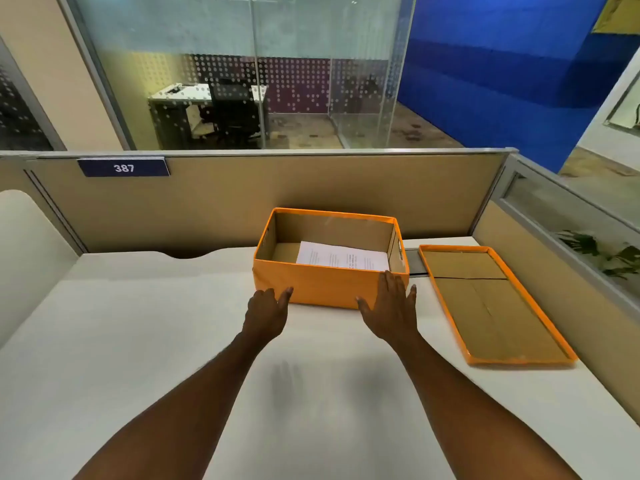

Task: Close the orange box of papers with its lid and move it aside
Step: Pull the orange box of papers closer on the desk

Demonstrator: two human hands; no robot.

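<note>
Orange box (313,285) sits open mid-surface (138,341), papers (341,259) inside, lid (491,306) upturned just right. Both hands, left (265,311) and right (389,311), spread empty at its near wall, probably steadying it before lidding.

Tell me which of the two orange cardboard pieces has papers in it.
The deep box by the hands holds white papers. The shallow lid to its right lies inside-up, showing only bare cardboard.

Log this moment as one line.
box: open, papers inside | lid: on desk, right of box | left hand, right hand: open, at box front
</note>
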